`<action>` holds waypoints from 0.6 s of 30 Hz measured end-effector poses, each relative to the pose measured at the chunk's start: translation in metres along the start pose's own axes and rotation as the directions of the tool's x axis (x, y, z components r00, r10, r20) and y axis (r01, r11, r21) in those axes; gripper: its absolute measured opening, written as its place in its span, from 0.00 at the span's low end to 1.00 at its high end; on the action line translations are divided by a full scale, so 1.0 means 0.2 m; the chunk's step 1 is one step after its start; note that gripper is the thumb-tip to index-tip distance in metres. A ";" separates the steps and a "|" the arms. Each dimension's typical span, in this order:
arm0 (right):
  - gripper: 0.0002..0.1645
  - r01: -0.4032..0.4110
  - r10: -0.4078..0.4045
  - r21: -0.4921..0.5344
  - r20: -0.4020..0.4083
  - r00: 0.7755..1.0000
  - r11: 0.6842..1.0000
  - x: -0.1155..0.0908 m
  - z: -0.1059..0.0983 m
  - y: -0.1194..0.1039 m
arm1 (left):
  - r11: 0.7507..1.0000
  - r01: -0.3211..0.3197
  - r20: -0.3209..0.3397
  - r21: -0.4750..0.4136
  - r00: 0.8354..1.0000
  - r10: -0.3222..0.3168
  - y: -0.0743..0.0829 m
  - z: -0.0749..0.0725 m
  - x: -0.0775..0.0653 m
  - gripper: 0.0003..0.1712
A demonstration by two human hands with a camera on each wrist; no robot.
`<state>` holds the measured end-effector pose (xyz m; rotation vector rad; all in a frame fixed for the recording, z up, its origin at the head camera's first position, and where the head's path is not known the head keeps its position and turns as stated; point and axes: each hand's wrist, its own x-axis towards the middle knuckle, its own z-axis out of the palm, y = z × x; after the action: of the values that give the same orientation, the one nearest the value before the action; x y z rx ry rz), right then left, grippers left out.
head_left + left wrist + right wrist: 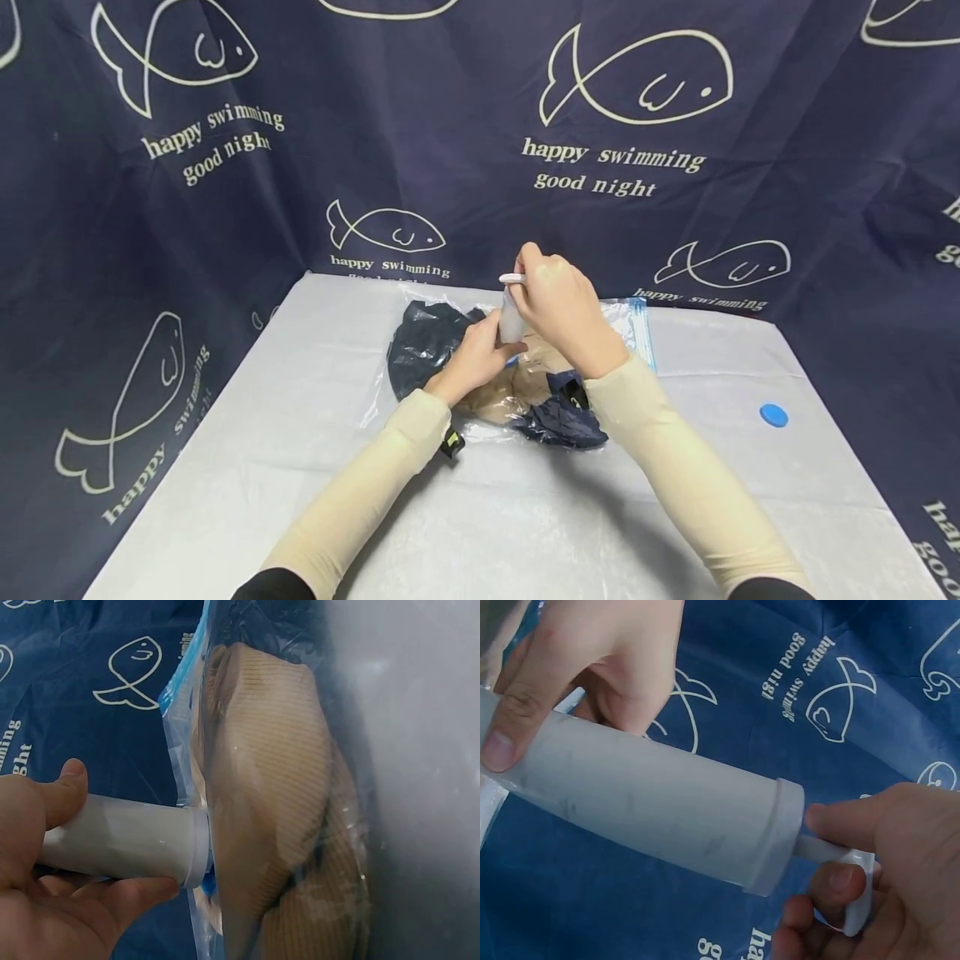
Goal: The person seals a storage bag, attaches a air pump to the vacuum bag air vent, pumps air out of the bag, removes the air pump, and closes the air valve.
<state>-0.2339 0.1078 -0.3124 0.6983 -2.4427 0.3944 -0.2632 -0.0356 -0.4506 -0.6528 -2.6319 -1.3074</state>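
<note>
A white hand pump (512, 323) stands on a clear plastic storage bag (640, 333) with a blue zip edge. My left hand (474, 354) grips the lower part of the pump's barrel (652, 795), its thumb along one side. My right hand (561, 302) holds the pump's T-shaped handle (861, 889), fingers curled round it. In the right wrist view the handle's rod is a little out of the barrel's end cap. Inside the bag lie a ribbed beige garment (277, 742), a dark garment (426, 342) and a navy one (558, 422). The pump's foot meets the bag at a blue part, mostly hidden.
A round blue cap (773, 415) lies on the white tabletop (525, 517), right of the bag. Close under my left wrist shows a small black piece (452, 442) with a yellow mark. Navy fish-print cloth (465, 125) hangs behind and beside the table.
</note>
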 end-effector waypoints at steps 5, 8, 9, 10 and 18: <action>0.07 0.001 -0.001 0.020 0.001 1.000 1.000 0.01 -0.05 0.00 | 1.000 0.006 0.009 -0.007 1.000 -0.006 0.01 0.01 0.01 0.30; 0.09 0.022 -0.020 0.048 -0.045 0.999 0.999 0.03 -0.10 -0.01 | 1.000 0.006 0.002 -0.003 1.000 -0.006 0.01 0.01 0.01 0.31; 0.11 0.038 -0.035 0.051 -0.070 0.997 0.998 0.04 -0.11 -0.01 | 1.000 0.005 -0.004 -0.003 1.000 -0.005 0.01 0.01 0.01 0.31; 0.11 0.057 -0.051 0.055 -0.095 0.994 0.997 0.05 -0.13 -0.01 | 1.000 0.004 -0.010 0.000 1.000 -0.004 0.01 0.01 0.01 0.30; 0.15 0.214 -0.190 0.078 -0.237 0.953 0.974 0.13 -0.29 0.00 | 1.000 0.013 -0.020 0.011 1.000 -0.013 0.00 0.00 0.01 0.30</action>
<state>-0.2267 0.1222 -0.2513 0.8873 -2.1228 0.4931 -0.2639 -0.0342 -0.4500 -0.6191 -2.6304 -1.2954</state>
